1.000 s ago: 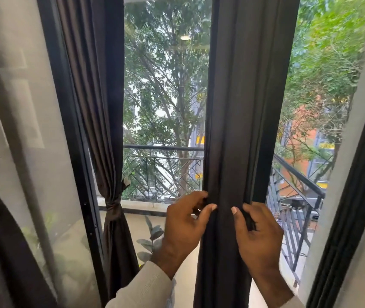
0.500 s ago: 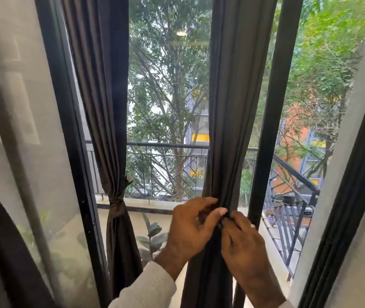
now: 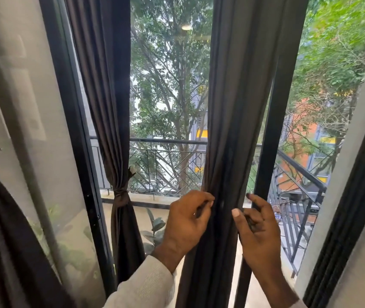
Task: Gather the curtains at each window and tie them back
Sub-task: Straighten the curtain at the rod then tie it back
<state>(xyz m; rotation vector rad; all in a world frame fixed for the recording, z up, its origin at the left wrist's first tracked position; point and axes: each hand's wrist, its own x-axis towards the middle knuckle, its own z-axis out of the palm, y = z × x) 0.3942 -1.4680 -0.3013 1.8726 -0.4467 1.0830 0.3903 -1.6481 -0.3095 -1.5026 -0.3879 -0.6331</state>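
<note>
Two hands bunch the hanging curtain (image 3: 228,130) at mid-window. The left hand (image 3: 188,221) curls its fingers round the left edge; the right hand (image 3: 259,232) pinches a dark tie strip. Likely next — wrapping that strip round the soft, pleated cloth. Beyond, another curtain (image 3: 110,107) hangs already tied — then railing (image 3: 166,142) and trees.

The dark curtain (image 3: 232,107) hides the left hand's fingers (image 3: 208,200); its top is cropped.

No legible text, seemingly
</note>
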